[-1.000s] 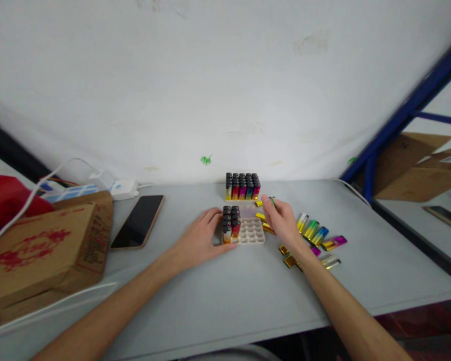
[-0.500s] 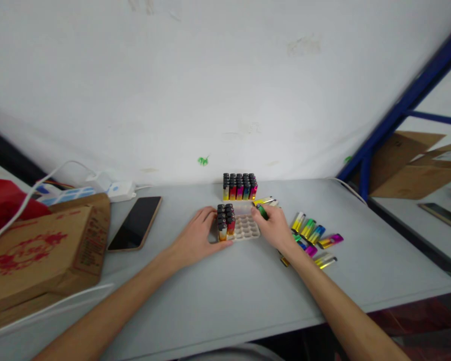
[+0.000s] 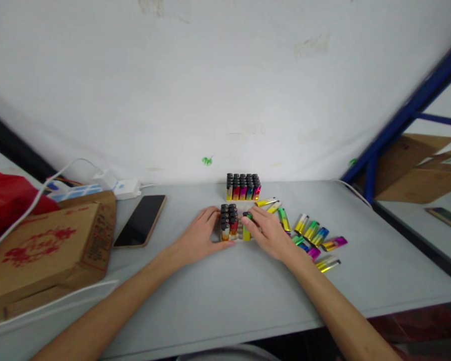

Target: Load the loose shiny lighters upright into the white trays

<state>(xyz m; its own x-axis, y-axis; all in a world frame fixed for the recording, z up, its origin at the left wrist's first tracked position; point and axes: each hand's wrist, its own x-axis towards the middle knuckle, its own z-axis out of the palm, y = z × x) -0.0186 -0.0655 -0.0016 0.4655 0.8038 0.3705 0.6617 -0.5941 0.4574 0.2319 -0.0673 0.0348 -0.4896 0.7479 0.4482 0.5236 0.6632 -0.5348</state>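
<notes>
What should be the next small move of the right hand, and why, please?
Probably the right hand should press the green-yellow lighter gently straight down. It is held upright at the tray, near the standing lighters, but whether it is fully seated cannot be seen. The left hand, at the tray's left side, could steady it.

Green-yellow lighter (image 3: 247, 232) upright in right grip (image 3: 269, 233)
</notes>
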